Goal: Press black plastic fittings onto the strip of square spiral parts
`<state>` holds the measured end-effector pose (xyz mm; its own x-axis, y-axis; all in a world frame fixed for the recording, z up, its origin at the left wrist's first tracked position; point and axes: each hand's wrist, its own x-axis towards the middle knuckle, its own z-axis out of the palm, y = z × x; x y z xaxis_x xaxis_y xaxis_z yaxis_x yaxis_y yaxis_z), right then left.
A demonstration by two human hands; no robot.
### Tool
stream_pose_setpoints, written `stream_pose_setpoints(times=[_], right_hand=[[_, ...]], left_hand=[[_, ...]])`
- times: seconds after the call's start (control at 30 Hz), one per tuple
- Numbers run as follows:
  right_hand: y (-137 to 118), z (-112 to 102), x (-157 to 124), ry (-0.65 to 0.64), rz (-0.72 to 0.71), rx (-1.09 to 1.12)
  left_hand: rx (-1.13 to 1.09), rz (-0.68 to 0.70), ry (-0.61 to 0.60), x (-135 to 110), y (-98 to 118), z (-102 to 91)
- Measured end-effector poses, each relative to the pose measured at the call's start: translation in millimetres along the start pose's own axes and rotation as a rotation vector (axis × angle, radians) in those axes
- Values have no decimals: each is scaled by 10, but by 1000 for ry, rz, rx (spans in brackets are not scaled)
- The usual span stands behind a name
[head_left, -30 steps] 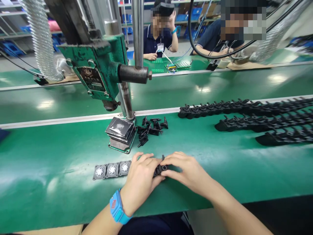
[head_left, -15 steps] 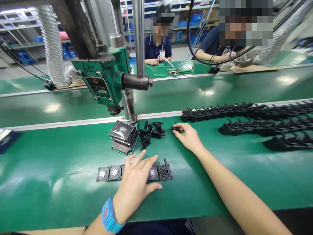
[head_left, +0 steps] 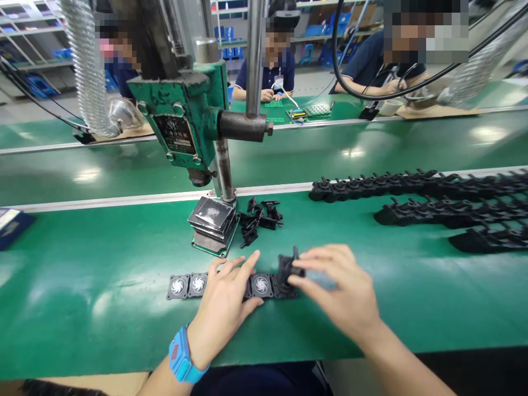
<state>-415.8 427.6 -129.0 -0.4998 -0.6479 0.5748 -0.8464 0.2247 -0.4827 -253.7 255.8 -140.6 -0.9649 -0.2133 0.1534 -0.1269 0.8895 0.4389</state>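
Observation:
A row of square black housings point(head_left: 179, 286), several showing white swirl-shaped impellers, lies on the green bench. My left hand point(head_left: 226, 297), a blue wrist strap behind it, rests across the middle of the row with fingers spread, hiding part of it. Between the thumb and fingertips of my right hand point(head_left: 346, 291) is a black plastic cover with a spout point(head_left: 285, 265). It is tilted above the right end of the row; whether it touches the housing there I cannot tell. A heap of loose black plastic parts point(head_left: 258, 220) lies beyond the row.
A green bench press point(head_left: 177, 121) stands at the back left, with a stack of metal blocks point(head_left: 212, 220) under its ram. Long rows of black assembled parts point(head_left: 379, 184) fill the right side. Co-workers sit across the bench; a black cable point(head_left: 336, 55) loops overhead.
My right hand has come from beside the loose heap toward me, bringing the black cover over the right end of the row. The left hand stays on the row.

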Motion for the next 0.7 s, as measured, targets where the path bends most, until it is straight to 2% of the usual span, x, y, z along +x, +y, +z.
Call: stream_pose_setpoints(times=[0.07, 0.13, 0.3, 0.37, 0.57, 0.7], right_hand=[[-267, 80, -25, -17, -117, 9], [-379, 192, -50, -48, -144, 15], [-319, 412, -109, -68, -58, 65], [-294, 432, -111, -62, -39, 72], [-343, 411, -73, -192, -84, -13], [-357, 340, -37, -234, -79, -8]], left_hand=[[-12, -7, 4, 2, 0, -5], [-37, -8, 2, 8, -3, -3], [-90, -20, -13, 31, -21, 22], [-92, -32, -14, 35, -25, 27], [-51, -14, -16, 14, -10, -5], [-56, 13, -30, 8, 11, -32]])
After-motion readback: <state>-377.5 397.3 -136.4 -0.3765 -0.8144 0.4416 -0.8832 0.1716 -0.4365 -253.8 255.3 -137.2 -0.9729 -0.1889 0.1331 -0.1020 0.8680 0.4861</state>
